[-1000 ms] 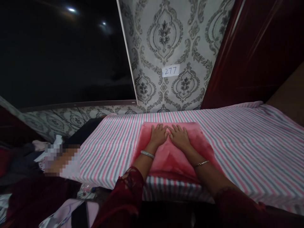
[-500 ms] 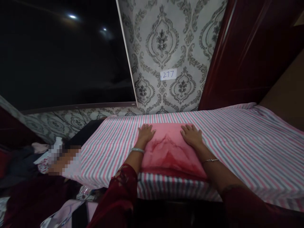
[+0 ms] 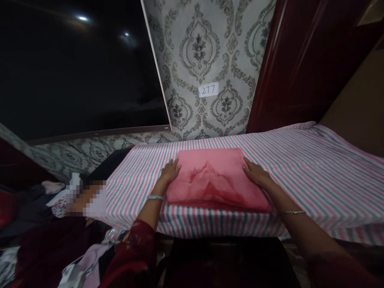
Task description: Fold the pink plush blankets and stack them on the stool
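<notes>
A pink folded cloth with darker red patches lies flat, its near edge close to the front of the striped sheet. My left hand rests at the cloth's left edge, fingers stretched forward and thumb against the side. On the opposite side, my right hand touches the right edge with its fingers extended. Both hands look open, and neither lifts the cloth. Beneath it is the pink, grey and white striped sheet, which drapes over the front edge.
A large dark television screen is at the left, before patterned wallpaper. A paper label reading 277 is on the wall. Dark red panelling rises at the right. Clothes are heaped at lower left, near a partly pixelated patch.
My hands have slid from the cloth's far corners outward and nearer, to its left and right sides. The cloth looks flatter and wider, and the view has shifted slightly.
</notes>
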A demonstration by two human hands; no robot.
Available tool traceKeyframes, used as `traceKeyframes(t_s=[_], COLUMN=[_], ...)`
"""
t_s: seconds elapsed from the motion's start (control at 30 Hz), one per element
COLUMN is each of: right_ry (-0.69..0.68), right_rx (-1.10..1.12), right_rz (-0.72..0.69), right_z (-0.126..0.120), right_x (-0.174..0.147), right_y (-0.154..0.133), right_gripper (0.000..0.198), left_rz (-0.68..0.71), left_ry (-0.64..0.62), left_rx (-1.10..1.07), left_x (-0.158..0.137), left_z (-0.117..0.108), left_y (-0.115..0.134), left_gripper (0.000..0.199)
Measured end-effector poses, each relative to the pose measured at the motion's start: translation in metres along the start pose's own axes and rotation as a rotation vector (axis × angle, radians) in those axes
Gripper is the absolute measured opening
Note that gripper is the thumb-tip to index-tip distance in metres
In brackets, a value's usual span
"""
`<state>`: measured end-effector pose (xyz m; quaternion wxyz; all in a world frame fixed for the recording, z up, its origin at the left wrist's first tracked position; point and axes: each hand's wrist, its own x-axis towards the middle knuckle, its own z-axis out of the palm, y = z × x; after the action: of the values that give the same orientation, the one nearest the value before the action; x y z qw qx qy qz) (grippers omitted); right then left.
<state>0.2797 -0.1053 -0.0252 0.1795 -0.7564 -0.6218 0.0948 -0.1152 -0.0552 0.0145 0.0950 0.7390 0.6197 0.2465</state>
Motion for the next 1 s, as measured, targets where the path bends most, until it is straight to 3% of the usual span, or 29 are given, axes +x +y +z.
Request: traceKeyframes(t_s=[0.1,0.17,0.27,0.37,0.53,0.8,1.0], right_ry=[0.163,0.207,0.146,0.081,0.108,0.183,0.221], right_rx=[-0.093,-0.122,-0.153,-0.199,-0.238,-0.246,0.075], right_rz=[-0.096,-0.247,-0.421,-0.446,-0.440,-0.344,-0.166], right_z=[-0.006,-0.002,0.016,0.036,0.046,0.033,0.033], right_x=[-0.026,-0.047,-0.078,-0.097,-0.101,-0.115,-0.131], right_y=[-0.021,-0.048,-0.084,-0.099,-0.093,-0.053,-0.003], right_gripper=[0.060,0.056,0.054,0.054,0.055,0.054,0.060], left_rz=[0.018,0.139,0.331,0.343,0.339,0.171,0.044], left_ry=[-0.080,-0.117,-0.178,-0.211,-0.181,-0.110,-0.020], left_rx=[0.152,0.207,0.237,0.280,0.329,0.403,0.140], left_x=[-0.020,-0.038,-0.067,-0.087,-0.094,-0.112,-0.130], left_z=[-0.006,0.000,0.021,0.042,0.051,0.025,0.017], left_y=[0.031,0.058,0.090,0.100,0.090,0.045,-0.001], left_gripper=[0.051,0.052,0.056,0.057,0.058,0.061,0.056])
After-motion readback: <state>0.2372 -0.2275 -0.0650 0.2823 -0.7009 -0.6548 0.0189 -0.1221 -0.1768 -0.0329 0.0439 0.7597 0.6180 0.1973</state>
